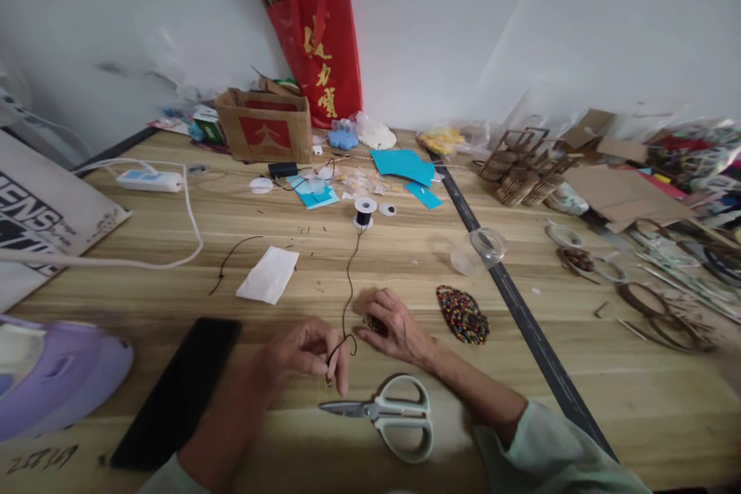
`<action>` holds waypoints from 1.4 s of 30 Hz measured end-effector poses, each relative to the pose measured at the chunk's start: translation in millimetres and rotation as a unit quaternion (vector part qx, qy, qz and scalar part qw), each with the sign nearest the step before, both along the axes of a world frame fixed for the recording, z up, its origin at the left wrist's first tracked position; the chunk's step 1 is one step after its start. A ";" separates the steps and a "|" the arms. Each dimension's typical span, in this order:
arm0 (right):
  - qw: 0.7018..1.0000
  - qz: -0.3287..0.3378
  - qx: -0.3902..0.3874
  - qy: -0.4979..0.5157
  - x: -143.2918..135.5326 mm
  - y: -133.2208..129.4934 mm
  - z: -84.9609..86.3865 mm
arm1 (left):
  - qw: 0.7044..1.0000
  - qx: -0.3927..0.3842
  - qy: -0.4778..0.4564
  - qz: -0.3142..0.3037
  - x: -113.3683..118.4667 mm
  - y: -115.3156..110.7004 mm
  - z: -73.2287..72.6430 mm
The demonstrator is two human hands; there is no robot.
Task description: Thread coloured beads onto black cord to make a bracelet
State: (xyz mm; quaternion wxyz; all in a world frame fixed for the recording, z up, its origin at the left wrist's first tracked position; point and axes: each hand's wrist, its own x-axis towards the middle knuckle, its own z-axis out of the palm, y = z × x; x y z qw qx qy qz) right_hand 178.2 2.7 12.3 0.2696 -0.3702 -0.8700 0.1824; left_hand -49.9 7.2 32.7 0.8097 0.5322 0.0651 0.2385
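My left hand [316, 351] pinches the end of a thin black cord [349, 285], which runs up to a spool [364, 212] standing on the table. A small dark piece hangs at its fingertips, too small to make out. My right hand [394, 324] rests on the table with its fingers curled over a small cluster of dark beads [375, 324]. Right of it lies a coiled strand of multicoloured beads [463, 314]. Scissors [402, 417] with pale green handles lie below both hands, blades pointing left.
A black phone [177, 394] and a purple device [63, 378] lie at left, near a white paper [268, 275]. Behind stand a cardboard box [265, 127] and a red bag [321, 54]. Clear round containers [488, 245], small woven baskets [518, 170] and cardboard [625, 189] are at right.
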 end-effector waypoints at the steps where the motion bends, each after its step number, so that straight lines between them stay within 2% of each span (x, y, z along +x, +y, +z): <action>1: 1.000 0.001 0.000 0.002 0.1 1.9 -2.1 | 1.000 -0.006 0.006 0.007 1.1 0.3 -0.5; 6: 0.999 0.012 0.022 -0.028 0.2 3.6 -9.4 | 0.995 -0.075 0.022 0.061 8.7 1.5 -1.5; 12: 0.996 0.020 0.060 -0.055 4.1 0.6 -16.8 | 0.983 -0.116 0.077 0.121 17.9 4.5 -2.2; 18: 0.992 0.035 0.081 -0.087 15.0 -1.0 -15.8 | 0.947 -0.177 0.155 0.219 26.1 5.7 -3.6; 21: 0.992 0.032 0.076 -0.092 18.7 -1.5 -13.6 | 0.938 -0.168 0.172 0.248 28.1 6.2 -6.2; 26: 0.996 0.032 0.057 -0.059 19.7 -3.1 -9.1 | 0.941 -0.123 0.197 0.245 29.5 5.5 -9.2; 34: 0.993 -0.016 0.067 0.100 18.3 -7.9 4.4 | 0.939 -0.079 0.219 0.253 34.3 3.1 -9.6; 39: 0.991 -0.016 0.083 0.105 9.1 -7.4 13.9 | 0.940 -0.064 0.213 0.260 35.5 4.8 -11.8; 42: 0.993 -0.002 0.082 0.087 2.7 -4.6 14.0 | 0.938 -0.056 0.220 0.261 35.5 5.1 -13.0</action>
